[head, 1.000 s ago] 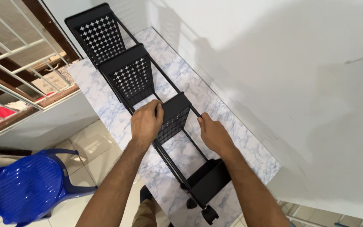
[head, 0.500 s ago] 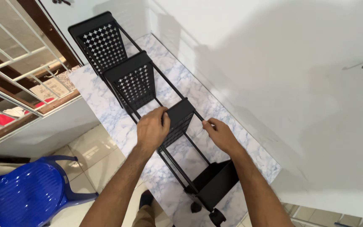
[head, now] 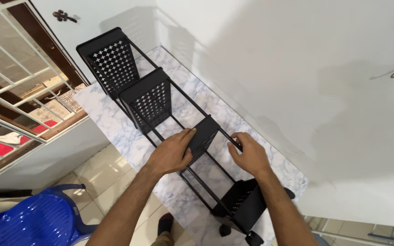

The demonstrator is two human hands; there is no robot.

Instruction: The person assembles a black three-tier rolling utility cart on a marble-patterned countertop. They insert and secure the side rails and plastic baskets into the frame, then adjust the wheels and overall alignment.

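Curling over the third basket (head: 204, 134) of a black shelf rack (head: 153, 102), the left hand (head: 172, 152) grips its edge. The right hand (head: 250, 155) seems to pinch the far rail (head: 233, 139), though its fingertips are partly hidden. This rack lies lengthwise on a marble-patterned counter (head: 115, 132); a blue chair (head: 33, 221) stands below.

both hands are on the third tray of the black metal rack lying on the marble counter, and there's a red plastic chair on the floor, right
Not quite: the head view shows a blue plastic chair, not red. The rest holds: the left hand and right hand are on the third perforated tray of the black metal rack lying on the marble counter.
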